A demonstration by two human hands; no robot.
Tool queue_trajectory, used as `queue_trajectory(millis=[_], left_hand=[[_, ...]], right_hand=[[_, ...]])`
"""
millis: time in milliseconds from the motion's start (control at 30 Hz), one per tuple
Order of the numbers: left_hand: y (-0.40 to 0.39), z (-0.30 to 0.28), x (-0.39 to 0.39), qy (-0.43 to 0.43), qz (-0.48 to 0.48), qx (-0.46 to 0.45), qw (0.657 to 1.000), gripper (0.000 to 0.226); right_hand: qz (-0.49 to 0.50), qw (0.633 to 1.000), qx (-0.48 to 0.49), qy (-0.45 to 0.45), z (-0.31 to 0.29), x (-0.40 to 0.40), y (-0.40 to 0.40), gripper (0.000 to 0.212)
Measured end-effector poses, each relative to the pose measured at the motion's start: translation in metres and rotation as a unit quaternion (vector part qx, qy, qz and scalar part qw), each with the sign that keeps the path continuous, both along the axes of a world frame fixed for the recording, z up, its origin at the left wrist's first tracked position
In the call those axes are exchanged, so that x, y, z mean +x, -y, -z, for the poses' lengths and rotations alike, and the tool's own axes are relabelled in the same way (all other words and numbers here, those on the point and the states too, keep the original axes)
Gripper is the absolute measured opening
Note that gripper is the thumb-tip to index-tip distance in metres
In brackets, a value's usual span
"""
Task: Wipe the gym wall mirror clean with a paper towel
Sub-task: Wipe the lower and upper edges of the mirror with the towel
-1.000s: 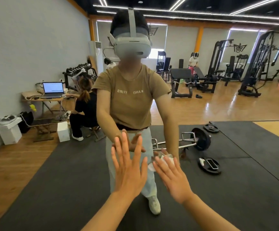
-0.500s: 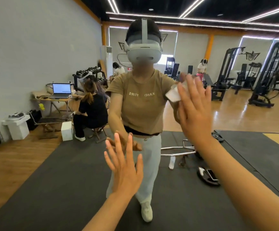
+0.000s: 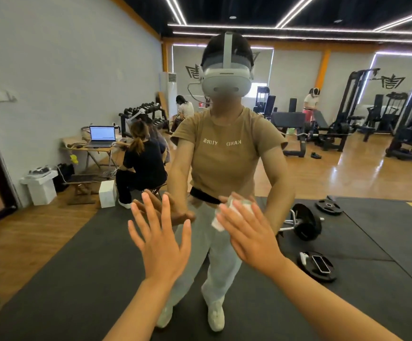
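Pressing the paper towel (image 3: pixel 221 219) flat-fingered, right hand (image 3: pixel 251 236) has dropped waist-high; left hand (image 3: pixel 161 244) stays spread on mirror (image 3: pixel 52 70).

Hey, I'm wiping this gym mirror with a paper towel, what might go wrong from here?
1. Your bare left hand lies flat on the mirror with fingers spread, so it will likely leave fresh prints on the glass.
2. The paper towel is a small wad under your right hand; your fingers stretch past it and may smear the glass themselves.
3. The wad is pressed by straight fingers, not gripped, so it could slip out during a fast stroke.
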State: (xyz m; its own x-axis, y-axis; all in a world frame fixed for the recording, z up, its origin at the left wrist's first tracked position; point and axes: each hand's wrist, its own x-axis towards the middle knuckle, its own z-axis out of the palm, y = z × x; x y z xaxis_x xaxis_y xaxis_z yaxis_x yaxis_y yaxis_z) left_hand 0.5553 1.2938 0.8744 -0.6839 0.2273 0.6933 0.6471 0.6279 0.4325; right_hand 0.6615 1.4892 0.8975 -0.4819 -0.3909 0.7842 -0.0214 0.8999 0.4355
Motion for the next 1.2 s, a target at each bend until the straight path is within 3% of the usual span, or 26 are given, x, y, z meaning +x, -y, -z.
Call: queue_trajectory(millis=[133,267,433,533,633,800,933,1067,1200], left_hand=[[-0.006,-0.004,0.009,0.007,-0.012,0.028,1.000,0.078],[-0.023,-0.007,0.025,-0.023,0.020,0.046,0.998,0.077],[-0.065,-0.013,0.057,-0.080,0.074,0.043,0.993,0.074],[-0.085,-0.019,0.068,-0.091,0.094,0.035,0.991,0.068],[-0.094,-0.020,0.069,-0.073,0.089,0.034,0.993,0.063],[-0.095,-0.011,0.055,-0.091,0.072,0.005,0.993,0.067],[-0.096,-0.008,0.051,-0.105,0.056,-0.008,0.993,0.067],[-0.094,-0.006,0.049,-0.109,0.052,-0.012,0.993,0.066],[-0.093,-0.003,0.046,-0.113,0.047,-0.023,0.992,0.062]], right_hand=[[0.001,0.997,0.063,0.033,-0.016,0.011,-0.016,0.050],[0.034,0.996,0.073,-0.032,-0.069,0.022,-0.035,0.048],[0.057,0.985,-0.016,-0.160,-0.176,0.027,-0.045,0.048],[0.052,0.968,-0.109,-0.220,-0.208,0.028,-0.049,0.046],[0.036,0.964,-0.142,-0.220,-0.186,0.029,-0.050,0.046],[0.054,0.982,-0.102,-0.150,-0.079,0.045,-0.062,0.044],[0.081,0.992,-0.052,-0.083,-0.011,0.070,-0.080,0.060],[0.099,0.992,-0.058,-0.043,-0.008,0.083,-0.083,0.059],[0.107,0.993,-0.034,-0.034,-0.070,0.087,-0.083,0.057]])
